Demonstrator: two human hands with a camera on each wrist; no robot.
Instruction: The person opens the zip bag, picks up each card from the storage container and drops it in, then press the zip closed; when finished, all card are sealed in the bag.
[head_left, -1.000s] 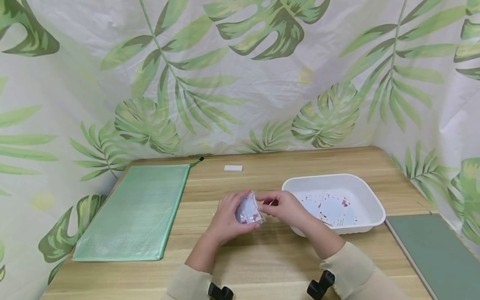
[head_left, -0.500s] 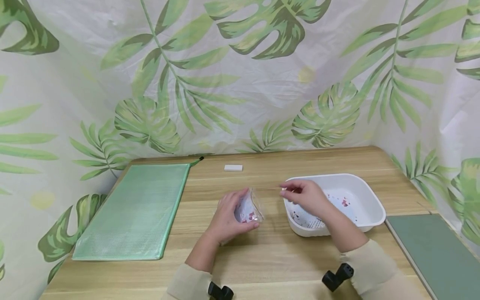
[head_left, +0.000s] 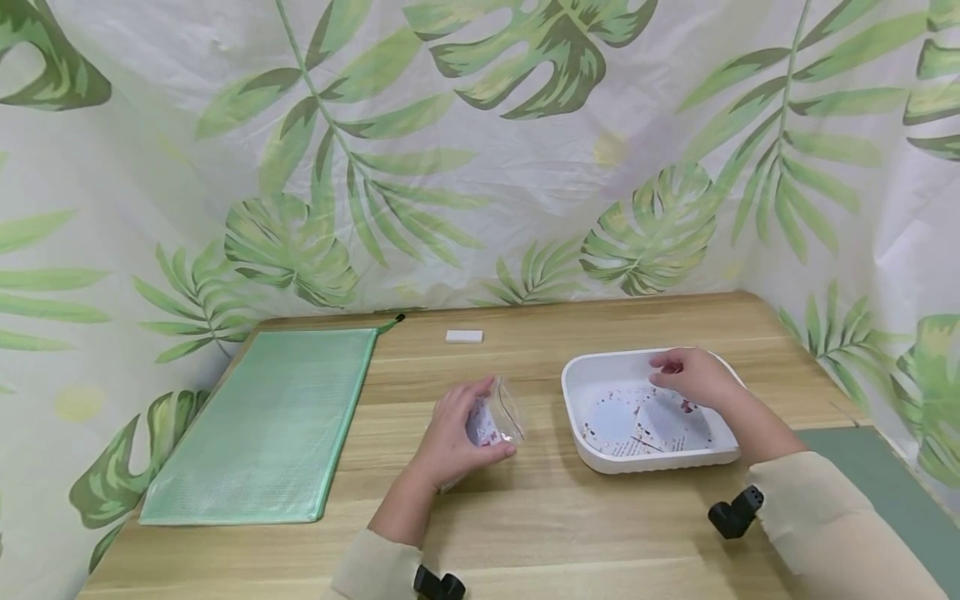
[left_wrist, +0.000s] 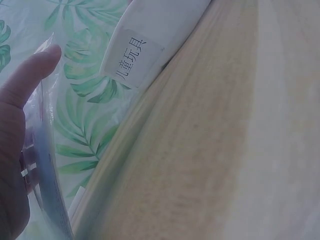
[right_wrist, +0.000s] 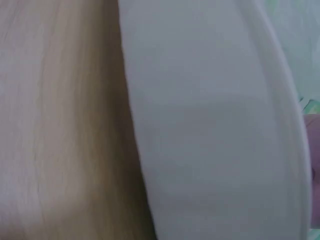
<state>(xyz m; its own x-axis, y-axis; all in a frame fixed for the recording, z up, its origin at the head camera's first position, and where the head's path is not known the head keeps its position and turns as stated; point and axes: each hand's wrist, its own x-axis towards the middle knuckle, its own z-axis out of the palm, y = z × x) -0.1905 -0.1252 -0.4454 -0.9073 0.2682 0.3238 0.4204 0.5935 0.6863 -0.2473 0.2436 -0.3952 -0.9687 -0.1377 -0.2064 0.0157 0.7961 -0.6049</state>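
Observation:
My left hand (head_left: 448,442) grips a clear zip bag (head_left: 501,417) with printed paper inside, its mouth facing right. In the left wrist view the bag (left_wrist: 47,165) stands on edge between thumb and fingers. My right hand (head_left: 697,379) is over the right half of a white plastic basin (head_left: 588,450), fingers loosely bent, with nothing seen in them. Pale blue cards with red and dark prints (head_left: 613,415) lie on the basin floor. The right wrist view is filled by the basin's outer wall (right_wrist: 215,100), the hand (right_wrist: 315,170) just showing past its rim.
A green mesh zip pouch (head_left: 262,425) lies flat on the wooden table at left. A small white block (head_left: 464,336) sits toward the back. At right is a grey-green board (head_left: 885,475), partly behind my sleeve. A leaf-patterned curtain (head_left: 525,208) hangs behind the table.
My right hand has left the bag's mouth and travelled right, across to the basin. The left hand keeps holding the bag in nearly the same spot.

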